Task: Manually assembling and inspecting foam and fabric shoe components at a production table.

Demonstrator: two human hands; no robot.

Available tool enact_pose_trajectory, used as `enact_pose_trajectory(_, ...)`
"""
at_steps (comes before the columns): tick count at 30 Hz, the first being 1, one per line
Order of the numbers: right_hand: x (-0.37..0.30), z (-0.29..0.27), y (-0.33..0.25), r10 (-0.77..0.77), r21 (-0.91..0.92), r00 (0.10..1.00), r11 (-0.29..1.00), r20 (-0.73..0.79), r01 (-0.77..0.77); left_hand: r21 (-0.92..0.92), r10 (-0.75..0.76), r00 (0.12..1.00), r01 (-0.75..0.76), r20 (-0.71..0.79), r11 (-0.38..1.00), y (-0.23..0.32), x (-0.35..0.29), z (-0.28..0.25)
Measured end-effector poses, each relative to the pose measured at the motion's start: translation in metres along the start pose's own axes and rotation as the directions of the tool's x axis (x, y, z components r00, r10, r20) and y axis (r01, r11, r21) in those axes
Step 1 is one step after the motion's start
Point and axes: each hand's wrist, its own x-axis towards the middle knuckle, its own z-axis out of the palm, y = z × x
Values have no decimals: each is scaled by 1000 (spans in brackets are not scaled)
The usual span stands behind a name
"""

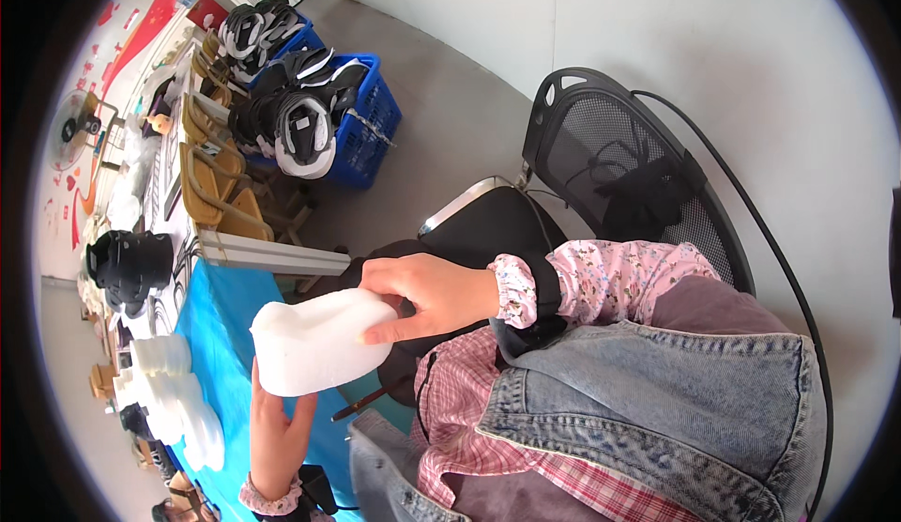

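Observation:
A thick white piece (324, 342), smooth and softly curved like moulded foam, is held up between my two hands over my lap. My right hand (436, 295) pinches its right end, thumb on the near face and fingers over the top edge. From below, my left hand (279, 442) supports the lower left edge, its thumb against the underside and some fingers hidden behind the piece. Similar white pieces (174, 400) lie stacked on the blue-covered table (246, 315) to the left.
Blue baskets (374, 132) full of black-and-white padded items stand on the floor, beside wooden chairs (211, 189). A black mesh chair (629, 137) is at the upper right, with a black cable (779, 240) curving past it. A black bulky item (131, 264) rests on the table.

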Motion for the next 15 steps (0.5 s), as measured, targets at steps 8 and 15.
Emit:
enact_pose_trajectory(8,-7,30,-12,10,7,995,1000,100,-11,-66,-105,993,101,-59,993,-5,-39,8)
enact_pose_trajectory(15,-13,45,-18,12,-6,988,1000,151,-11,-36,-140,982,137,-128,990,-5,-68,19)
